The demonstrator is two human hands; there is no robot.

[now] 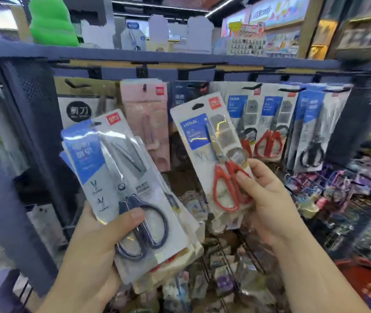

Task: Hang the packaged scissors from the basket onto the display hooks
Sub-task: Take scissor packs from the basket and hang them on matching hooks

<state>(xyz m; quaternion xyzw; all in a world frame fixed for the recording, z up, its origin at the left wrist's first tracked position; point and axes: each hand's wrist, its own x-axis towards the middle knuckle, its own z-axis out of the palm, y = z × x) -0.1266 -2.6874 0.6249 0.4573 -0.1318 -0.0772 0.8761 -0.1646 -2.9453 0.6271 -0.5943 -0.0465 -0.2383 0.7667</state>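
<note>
My left hand (96,242) grips a stack of several packaged scissors (121,177); the top pack shows black-handled scissors under my thumb. My right hand (268,197) pinches a single pack of red-handled scissors (216,154) by its lower end, holding it upright and tilted left, just in front of the display. Its hang hole sits below and left of the hooks. Display hooks (251,86) run along a dark rail, carrying matching red-handled packs (270,123) and black-handled packs (311,132). A bare hook (73,84) sticks out at the left.
A pink pack (146,123) hangs between my two hands. The red basket (365,279) shows at the lower right corner. Wire racks (236,263) of small goods lie below the hooks. A dark upright post (33,132) stands at the left.
</note>
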